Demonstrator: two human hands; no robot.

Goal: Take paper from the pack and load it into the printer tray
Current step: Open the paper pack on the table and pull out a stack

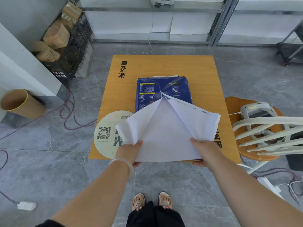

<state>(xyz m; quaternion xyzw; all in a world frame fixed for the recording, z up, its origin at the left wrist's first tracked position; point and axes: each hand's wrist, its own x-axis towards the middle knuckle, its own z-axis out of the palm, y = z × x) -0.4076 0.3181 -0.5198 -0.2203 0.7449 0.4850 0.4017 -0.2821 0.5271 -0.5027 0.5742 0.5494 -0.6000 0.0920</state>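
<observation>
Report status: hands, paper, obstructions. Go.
Left hand and right hand both gripping paper stack over blue pack. No printer in sight. Nothing blocking on table.

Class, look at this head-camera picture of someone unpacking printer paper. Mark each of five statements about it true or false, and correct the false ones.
1. Both hands hold the paper pack's opened white wrapper flaps. True: the left hand and the right hand each grip a near edge.
2. The paper pack is red. False: it is dark blue.
3. The pack lies on a wooden table. True.
4. A round disc with a QR code lies to the right of the pack. False: it lies to the left, near the table's front corner.
5. A printer stands on the table. False: none shows there.
</observation>
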